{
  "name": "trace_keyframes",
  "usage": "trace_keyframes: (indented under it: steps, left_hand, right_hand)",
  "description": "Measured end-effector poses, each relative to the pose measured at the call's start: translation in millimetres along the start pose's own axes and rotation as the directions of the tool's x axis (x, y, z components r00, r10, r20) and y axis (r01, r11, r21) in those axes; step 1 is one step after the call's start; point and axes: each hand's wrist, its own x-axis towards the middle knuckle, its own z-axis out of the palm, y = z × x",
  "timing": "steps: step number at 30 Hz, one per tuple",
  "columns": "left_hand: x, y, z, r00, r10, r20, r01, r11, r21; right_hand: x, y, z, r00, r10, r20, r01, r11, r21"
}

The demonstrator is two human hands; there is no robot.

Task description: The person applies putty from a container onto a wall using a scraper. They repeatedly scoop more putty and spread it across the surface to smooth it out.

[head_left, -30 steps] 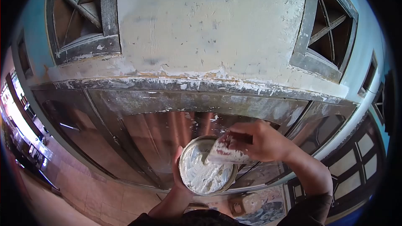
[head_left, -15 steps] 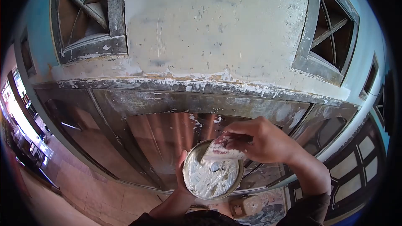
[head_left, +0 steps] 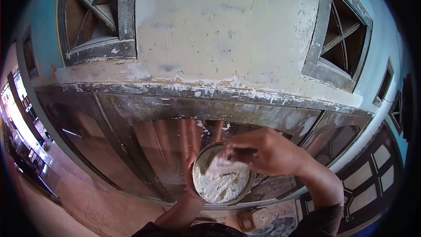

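Observation:
A round bowl (head_left: 250,183) with thick white paste (head_left: 221,187) in it is low in the middle of the view. My left hand (head_left: 190,176) holds it from the left side, fingers against its wall. Above the bowl's right part, my right hand (head_left: 258,151) is closed on a flat scraper (head_left: 222,166) coated in white paste. The scraper is blurred, with its lower edge at the paste. Parts of its near end are hidden by my fingers.
Ahead stands a cream wall (head_left: 197,30) with scuffs, between two wooden vent frames (head_left: 127,13). Below it runs a ledge (head_left: 210,93) with flaking paint, over glazed dark panels. A tan object (head_left: 262,217) lies below the bowl, near a tiled floor (head_left: 105,210).
My right hand and the scraper have moved slightly left over the bowl. The bowl has shifted up a little, and the view has turned slightly.

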Motion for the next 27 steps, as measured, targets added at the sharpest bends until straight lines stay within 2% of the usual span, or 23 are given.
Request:
trace_keyframes:
  steps: [2, 3, 4, 5, 7, 8, 9, 11, 13, 15, 16, 18, 19, 20, 21, 23, 24, 25, 27]
  left_hand:
    - [4.5, -2.9, 8.9, 1.000, 0.026, 0.010, -0.026, 0.999, -0.037]
    - [6.0, -3.6, 14.5, 0.998, 0.052, 0.018, -0.051, 0.996, -0.075]
    - [5.2, -1.7, 18.1, 0.996, 0.036, -0.077, -0.034, 0.999, 0.024]
    - [3.4, -0.5, 17.9, 0.996, 0.033, -0.083, -0.031, 0.999, 0.023]
    - [0.0, 1.7, 17.4, 0.999, 0.023, -0.043, -0.023, 1.000, -0.001]
    - [-1.8, 4.4, 20.8, 0.993, 0.051, -0.110, -0.050, 0.999, 0.011]
    - [-3.0, 5.8, 19.5, 0.993, 0.047, -0.108, -0.045, 0.999, 0.014]
    - [-5.2, 8.6, 15.1, 0.985, 0.108, -0.131, -0.104, 0.994, 0.036]
    - [-6.7, 8.7, 19.7, 0.993, 0.094, -0.076, -0.096, 0.995, -0.016]
    - [-10.8, 12.0, 23.0, 0.975, 0.184, -0.127, -0.183, 0.983, 0.022]
    - [-11.8, 13.6, 26.8, 0.955, 0.246, -0.168, -0.226, 0.966, 0.129]
    - [-17.2, 17.2, 23.3, 0.942, 0.309, -0.130, -0.281, 0.939, 0.197]
    - [-18.1, 19.6, 23.8, 0.928, 0.361, -0.087, -0.329, 0.908, 0.260]
    - [-19.1, 18.5, 26.7, 0.893, 0.420, -0.159, -0.367, 0.886, 0.283]
    - [-18.6, 17.4, 29.1, 0.892, 0.425, -0.151, -0.372, 0.883, 0.287]
    - [-18.5, 16.8, 30.2, 0.889, 0.450, -0.083, -0.404, 0.857, 0.320]
    - [-20.0, 19.9, 25.9, 0.906, 0.421, -0.036, -0.389, 0.864, 0.318]
    - [-20.8, 23.4, 23.4, 0.905, 0.424, -0.032, -0.394, 0.864, 0.315]
    - [-23.7, 30.7, 23.0, 0.944, 0.327, 0.039, -0.328, 0.920, 0.214]
  right_hand:
    - [-2.5, -0.9, 1.7, 0.999, -0.028, 0.044, 0.025, 0.997, 0.075]
    - [-2.8, 1.0, -1.2, 0.998, -0.061, -0.004, 0.061, 0.997, 0.050]
    - [-2.6, 3.2, -5.1, 0.994, -0.094, -0.050, 0.095, 0.995, 0.024]
    - [-2.1, 5.0, -8.6, 0.988, -0.125, -0.093, 0.126, 0.992, -0.002]
    - [0.1, 2.9, -15.2, 0.988, -0.082, -0.133, 0.084, 0.996, 0.008]
    - [0.8, 2.8, -15.6, 0.988, -0.059, -0.143, 0.050, 0.997, -0.060]
    - [1.3, 2.2, -15.6, 0.987, -0.039, -0.156, 0.018, 0.991, -0.131]
    - [-0.9, 4.8, -6.4, 0.994, -0.004, -0.111, -0.006, 0.996, -0.093]
    - [-1.5, 1.6, 1.8, 0.996, -0.066, -0.067, 0.060, 0.994, -0.088]
    - [-1.0, -3.9, 2.1, 0.997, -0.068, -0.036, 0.066, 0.996, -0.055]
    - [-0.4, -7.0, 2.4, 0.997, -0.023, -0.075, 0.019, 0.998, -0.054]
    - [0.7, -12.9, 5.0, 0.994, 0.016, -0.112, -0.022, 0.999, -0.050]
    - [1.4, -15.8, 7.1, 0.992, 0.032, -0.125, -0.044, 0.994, -0.098]
    - [2.2, -18.5, 9.9, 0.989, 0.046, -0.139, -0.067, 0.987, -0.146]
    - [2.5, -21.0, 13.1, 0.989, 0.037, -0.140, -0.058, 0.987, -0.148]
    - [2.4, -25.2, 19.9, 0.970, -0.118, -0.212, 0.050, 0.953, -0.299]
    - [3.8, -24.7, 23.4, 0.948, -0.200, -0.247, 0.118, 0.944, -0.309]
    - [4.6, -26.2, 24.3, 0.949, -0.203, -0.243, 0.121, 0.942, -0.313]
    - [4.6, -29.7, 26.0, 0.942, -0.208, -0.265, 0.121, 0.943, -0.310]
